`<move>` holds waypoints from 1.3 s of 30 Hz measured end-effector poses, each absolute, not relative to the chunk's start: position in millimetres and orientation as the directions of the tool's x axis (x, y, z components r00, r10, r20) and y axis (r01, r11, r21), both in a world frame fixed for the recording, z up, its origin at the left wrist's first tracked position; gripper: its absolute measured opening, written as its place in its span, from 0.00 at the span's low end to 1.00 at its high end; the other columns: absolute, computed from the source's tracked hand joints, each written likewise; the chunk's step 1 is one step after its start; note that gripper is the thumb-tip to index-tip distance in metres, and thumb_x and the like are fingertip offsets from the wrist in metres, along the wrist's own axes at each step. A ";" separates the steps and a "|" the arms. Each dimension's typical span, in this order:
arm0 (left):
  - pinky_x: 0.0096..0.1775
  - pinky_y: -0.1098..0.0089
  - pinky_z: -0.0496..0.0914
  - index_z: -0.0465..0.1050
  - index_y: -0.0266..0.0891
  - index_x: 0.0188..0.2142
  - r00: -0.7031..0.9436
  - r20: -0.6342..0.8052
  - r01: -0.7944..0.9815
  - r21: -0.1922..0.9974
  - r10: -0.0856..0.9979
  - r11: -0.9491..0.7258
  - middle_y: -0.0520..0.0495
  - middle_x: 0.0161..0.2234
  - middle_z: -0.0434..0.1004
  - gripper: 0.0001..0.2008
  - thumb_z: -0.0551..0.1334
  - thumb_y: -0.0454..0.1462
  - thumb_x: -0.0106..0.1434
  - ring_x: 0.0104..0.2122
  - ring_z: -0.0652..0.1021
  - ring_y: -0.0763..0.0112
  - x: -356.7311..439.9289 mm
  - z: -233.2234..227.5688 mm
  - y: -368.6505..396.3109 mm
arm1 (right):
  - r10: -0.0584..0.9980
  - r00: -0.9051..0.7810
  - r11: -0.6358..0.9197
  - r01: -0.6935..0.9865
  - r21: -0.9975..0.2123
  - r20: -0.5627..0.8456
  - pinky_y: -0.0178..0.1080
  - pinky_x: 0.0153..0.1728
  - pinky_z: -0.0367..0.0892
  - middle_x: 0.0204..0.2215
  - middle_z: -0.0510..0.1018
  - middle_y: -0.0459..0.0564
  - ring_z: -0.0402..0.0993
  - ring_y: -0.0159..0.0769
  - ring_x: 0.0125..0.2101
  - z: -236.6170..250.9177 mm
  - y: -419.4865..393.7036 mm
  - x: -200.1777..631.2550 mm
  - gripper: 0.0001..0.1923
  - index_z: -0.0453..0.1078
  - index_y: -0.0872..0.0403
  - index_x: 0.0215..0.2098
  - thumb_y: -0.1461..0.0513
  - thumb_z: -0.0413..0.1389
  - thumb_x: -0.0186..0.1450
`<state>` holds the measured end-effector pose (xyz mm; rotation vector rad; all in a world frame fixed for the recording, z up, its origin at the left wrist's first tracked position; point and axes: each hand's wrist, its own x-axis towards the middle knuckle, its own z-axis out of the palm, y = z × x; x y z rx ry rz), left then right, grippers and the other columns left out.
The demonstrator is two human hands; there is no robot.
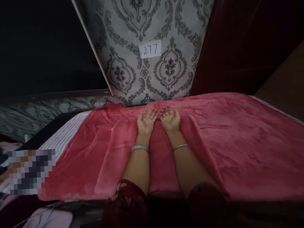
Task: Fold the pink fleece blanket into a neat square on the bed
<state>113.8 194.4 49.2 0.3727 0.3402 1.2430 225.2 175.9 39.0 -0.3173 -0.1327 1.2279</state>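
Note:
My left hand (pixel 145 122) is palm up with its fingers stretched out and nothing in it. Beside it, my right hand (pixel 170 118) is also turned palm up, fingers apart and holding nothing. Both hands are over the far part of a plush pinkish-red blanket (pixel 250 146) spread across a surface. Beneath my forearms is a folded rectangular layer of similar pinkish-red plush cloth (pixel 123 146). Whether the backs of my hands touch the cloth cannot be made out. Each wrist wears a bracelet.
A striped cloth (pixel 68 130) shows at the blanket's left edge. Behind are a patterned wall with a paper label (pixel 150 49) reading 277, a dark television screen (pixel 41 45) at left and a dark red glossy panel (pixel 235 45) at right. A pale pink object (pixel 48 223) sits at lower left.

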 end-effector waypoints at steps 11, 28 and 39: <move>0.53 0.52 0.71 0.71 0.36 0.38 0.276 -0.055 -0.850 0.451 0.960 0.271 0.32 0.50 0.76 0.11 0.54 0.40 0.66 0.55 0.76 0.53 115.5 50.4 197.7 | 0.951 0.306 0.274 -0.907 -0.320 -0.053 0.34 0.31 0.72 0.31 0.76 0.49 0.73 0.32 0.31 38.2 179.6 226.5 0.17 0.70 0.53 0.39 0.53 0.43 0.70; 0.49 0.55 0.75 0.68 0.38 0.39 0.165 -0.232 -0.865 0.433 0.959 0.253 0.33 0.50 0.76 0.08 0.53 0.37 0.65 0.56 0.75 0.54 72.8 98.7 217.3 | 0.834 0.476 0.374 -0.859 -0.350 -0.278 0.29 0.21 0.65 0.24 0.71 0.42 0.68 0.28 0.21 87.8 214.1 190.7 0.13 0.64 0.50 0.34 0.55 0.41 0.69; 0.52 0.54 0.73 0.71 0.37 0.38 0.210 -0.078 -0.843 0.490 0.975 0.221 0.34 0.47 0.79 0.11 0.51 0.36 0.66 0.55 0.77 0.56 49.3 49.2 223.7 | 0.873 0.419 0.351 -0.895 -0.274 -0.249 0.31 0.23 0.67 0.27 0.74 0.46 0.70 0.30 0.24 41.1 218.7 180.3 0.16 0.67 0.51 0.36 0.53 0.43 0.69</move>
